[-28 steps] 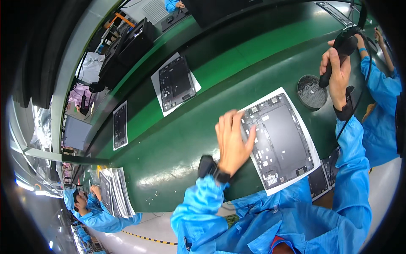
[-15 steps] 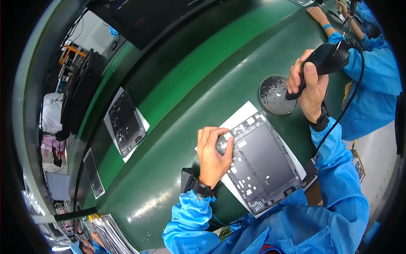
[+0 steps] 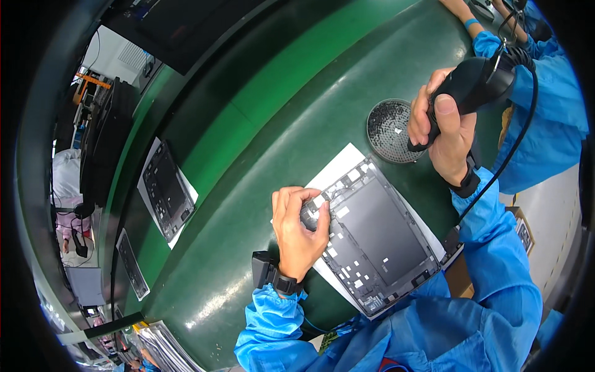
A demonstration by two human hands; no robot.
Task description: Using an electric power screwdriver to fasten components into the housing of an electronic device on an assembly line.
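In front of me a flat dark grey device housing, like a tablet's back shell, lies tilted on white sheet material. Small white pads and black strips dot its inner face. My left hand grips the housing's upper left corner between thumb and fingers. Raised at the right, my right hand is wrapped round a black corded hand-held device, shaped rather like a scanner. Its narrow end points down left, over the rim of a round dish with a perforated-looking grey surface and black bits.
A black cable runs down past my right forearm. Farther left, another housing rests on a white sheet, near a slim panel. A co-worker in blue is close at the right. Stacked papers stand lower left.
The whole view has shifted a little, so the bench things sit farther left. Both hands keep their holds, with little visible movement against the housing and dish.
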